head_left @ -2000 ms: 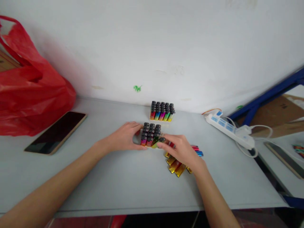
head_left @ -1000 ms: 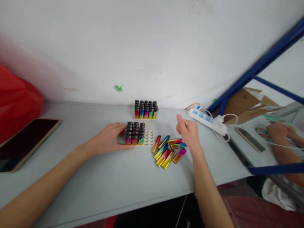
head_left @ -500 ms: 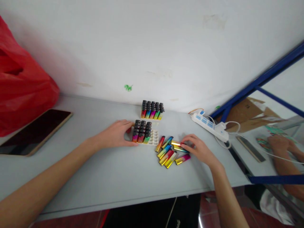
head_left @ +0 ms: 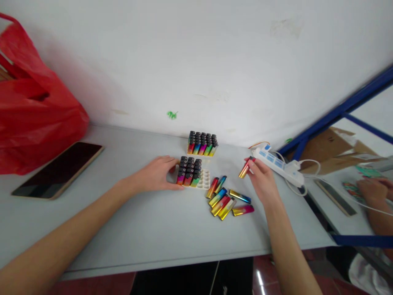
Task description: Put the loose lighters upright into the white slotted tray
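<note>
Landmark: the white plastic slotted tray (head_left: 205,180) on the pale grey tabletop (head_left: 153,229), partly filled on its left side with upright rainbow-coloured lighters with black caps (head_left: 188,172); its right-hand slots show bare. The left hand (head_left: 155,175) lies flat on the tabletop against the tray's left edge, fingers loosely curved and touching the tray, gripping nothing. The right hand (head_left: 262,182) is raised to the right of the tray, its thumb and fingertips pinched shut on one gold-and-red metallic lighter (head_left: 245,168), held tilted above the tabletop. Just right of and in front of the tray lies a loose cluster of metallic multicoloured lighters (head_left: 225,198), flat on their sides. Behind the tray, near the white wall (head_left: 196,61), stands a second full block of black-capped lighters (head_left: 202,144). Far right of the tray lies a white power strip with blue sockets (head_left: 278,166). Well left of the tray are a dark tablet with a gold rim (head_left: 58,170) and a red plastic bag (head_left: 33,110). At the far right edge, another person's hand (head_left: 370,189) works on a separate surface.
</note>
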The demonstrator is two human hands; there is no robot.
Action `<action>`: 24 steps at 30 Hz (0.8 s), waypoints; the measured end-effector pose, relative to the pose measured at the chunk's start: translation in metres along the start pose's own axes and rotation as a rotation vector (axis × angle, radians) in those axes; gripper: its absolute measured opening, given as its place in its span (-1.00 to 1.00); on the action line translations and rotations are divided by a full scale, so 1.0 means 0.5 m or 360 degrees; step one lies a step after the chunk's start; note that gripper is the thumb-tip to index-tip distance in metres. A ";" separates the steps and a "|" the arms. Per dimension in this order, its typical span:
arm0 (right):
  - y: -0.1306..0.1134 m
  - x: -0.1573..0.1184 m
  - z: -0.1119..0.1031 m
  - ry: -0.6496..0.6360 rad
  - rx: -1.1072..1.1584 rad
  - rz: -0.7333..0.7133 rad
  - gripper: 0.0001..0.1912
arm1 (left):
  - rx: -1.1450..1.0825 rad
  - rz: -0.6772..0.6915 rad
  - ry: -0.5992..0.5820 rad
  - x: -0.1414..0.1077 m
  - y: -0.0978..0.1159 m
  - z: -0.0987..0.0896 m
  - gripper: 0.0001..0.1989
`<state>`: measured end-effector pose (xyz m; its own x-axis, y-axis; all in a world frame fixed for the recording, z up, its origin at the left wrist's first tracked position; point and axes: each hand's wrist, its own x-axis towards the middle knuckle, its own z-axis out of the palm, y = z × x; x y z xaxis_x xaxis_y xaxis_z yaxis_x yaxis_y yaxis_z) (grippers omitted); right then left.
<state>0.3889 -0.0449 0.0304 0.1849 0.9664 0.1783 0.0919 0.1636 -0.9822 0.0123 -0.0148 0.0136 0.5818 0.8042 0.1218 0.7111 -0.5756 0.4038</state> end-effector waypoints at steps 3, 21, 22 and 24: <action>-0.046 0.027 0.056 -0.0174 0.0195 0.0054 -0.58 | 0.0027 0.0004 -0.0003 -0.001 0.001 -0.002 -0.30; -0.004 -0.026 0.206 -0.0368 -0.0907 -0.0155 -0.51 | -0.0014 0.0044 -0.0018 -0.006 -0.007 -0.006 -0.37; -0.005 -0.026 0.206 -0.0367 -0.0907 -0.0157 -0.55 | -0.0006 0.0038 -0.0012 -0.006 -0.007 -0.006 -0.38; -0.008 -0.025 0.206 -0.0388 -0.0897 -0.0165 -0.60 | 0.0010 0.0041 0.0002 -0.007 -0.007 -0.005 -0.38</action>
<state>0.2852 -0.0374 0.0260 -0.0755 0.9794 0.1873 0.6120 0.1938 -0.7667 0.0069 -0.0152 0.0140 0.5991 0.7895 0.1333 0.6986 -0.5968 0.3946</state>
